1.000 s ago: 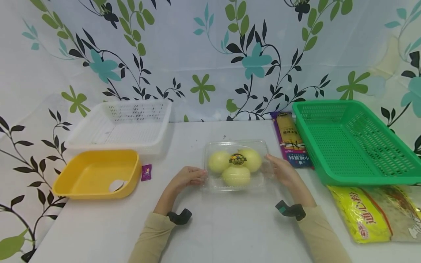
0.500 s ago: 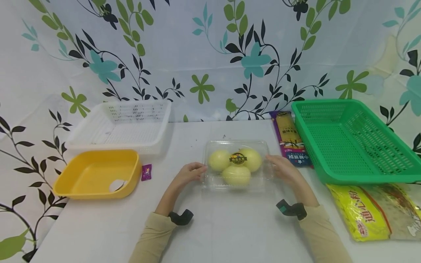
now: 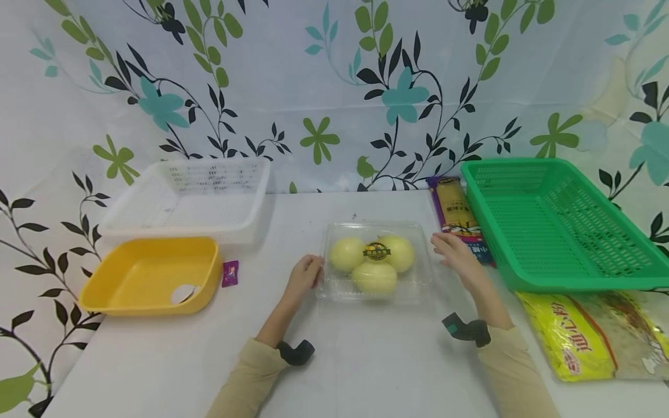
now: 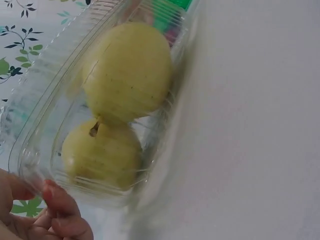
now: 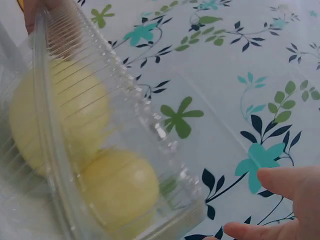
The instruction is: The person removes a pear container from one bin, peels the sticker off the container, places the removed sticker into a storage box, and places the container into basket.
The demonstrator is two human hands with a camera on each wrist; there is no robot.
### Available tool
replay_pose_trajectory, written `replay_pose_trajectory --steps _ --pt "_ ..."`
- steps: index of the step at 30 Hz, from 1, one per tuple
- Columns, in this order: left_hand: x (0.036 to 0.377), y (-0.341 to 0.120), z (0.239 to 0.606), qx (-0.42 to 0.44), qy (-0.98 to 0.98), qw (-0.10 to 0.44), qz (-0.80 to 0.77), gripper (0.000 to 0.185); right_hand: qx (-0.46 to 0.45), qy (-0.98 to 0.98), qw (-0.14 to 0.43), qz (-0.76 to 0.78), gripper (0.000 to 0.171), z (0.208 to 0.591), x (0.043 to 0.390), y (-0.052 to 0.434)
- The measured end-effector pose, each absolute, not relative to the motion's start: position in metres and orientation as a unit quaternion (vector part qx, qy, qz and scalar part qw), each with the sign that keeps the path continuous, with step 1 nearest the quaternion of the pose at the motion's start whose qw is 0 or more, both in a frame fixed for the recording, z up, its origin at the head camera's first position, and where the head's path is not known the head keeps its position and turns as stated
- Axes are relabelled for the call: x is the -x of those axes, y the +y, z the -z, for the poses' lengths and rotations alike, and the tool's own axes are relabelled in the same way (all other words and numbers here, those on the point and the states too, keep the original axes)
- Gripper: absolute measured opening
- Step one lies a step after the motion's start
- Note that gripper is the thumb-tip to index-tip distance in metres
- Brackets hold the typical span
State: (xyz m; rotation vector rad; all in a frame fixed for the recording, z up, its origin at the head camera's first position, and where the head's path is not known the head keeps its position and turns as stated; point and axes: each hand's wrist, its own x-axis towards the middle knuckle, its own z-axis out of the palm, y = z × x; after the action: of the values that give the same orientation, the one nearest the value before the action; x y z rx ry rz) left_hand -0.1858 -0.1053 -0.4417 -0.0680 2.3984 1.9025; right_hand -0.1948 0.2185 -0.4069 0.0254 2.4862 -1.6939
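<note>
On the white table a clear plastic fruit box (image 3: 338,293) holds 3 round pale yellow pears (image 3: 376,278), with a dark round label on its lid. At the box's left side is my left hand (image 3: 302,276); in the left wrist view its thumb and forefinger pinch the box's corner rim. My right hand (image 3: 460,258) is off the right side, a small gap from the box. In the right wrist view the thumb (image 5: 285,180) and a finger are spread apart with nothing between them.
At left stand a white basket (image 3: 256,203), a yellow tub (image 3: 146,307) with a pale disc inside, and a small purple packet (image 3: 230,273). At right are a green basket (image 3: 575,284), a purple pasta packet (image 3: 453,206) and a yellow noodle bag (image 3: 569,339).
My right hand has let go of the box's right side and moved outward, fingers opening. My left hand has turned a little and shifted left, still at the rim. The box lies nearly where it was.
</note>
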Motion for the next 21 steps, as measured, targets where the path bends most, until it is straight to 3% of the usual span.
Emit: replay_pose_trajectory --steps 4,9,11,14,17,21 --pt "0.182 -0.103 0.446 0.009 0.802 -0.021 -0.597 0.026 0.019 0.844 0.030 0.535 0.060 0.389 0.187 0.212" --pt "0.180 -0.101 0.451 -0.002 0.800 -0.070 -0.595 0.026 0.078 0.830 -0.021 0.552 0.043 0.414 0.212 0.216" --pt "0.179 -0.099 0.453 0.006 0.801 -0.079 -0.594 0.026 0.087 0.822 -0.037 0.562 0.042 0.422 0.223 0.213" --pt "0.178 -0.096 0.457 0.016 0.802 -0.081 -0.592 0.026 0.061 0.824 -0.040 0.561 0.045 0.394 0.211 0.190" --pt "0.178 -0.093 0.458 0.023 0.797 -0.078 -0.599 0.025 0.040 0.836 -0.054 0.544 0.047 0.394 0.215 0.175" --pt "0.178 -0.092 0.457 0.018 0.785 -0.081 -0.614 0.024 0.085 0.821 -0.073 0.560 0.040 0.375 0.202 0.154"
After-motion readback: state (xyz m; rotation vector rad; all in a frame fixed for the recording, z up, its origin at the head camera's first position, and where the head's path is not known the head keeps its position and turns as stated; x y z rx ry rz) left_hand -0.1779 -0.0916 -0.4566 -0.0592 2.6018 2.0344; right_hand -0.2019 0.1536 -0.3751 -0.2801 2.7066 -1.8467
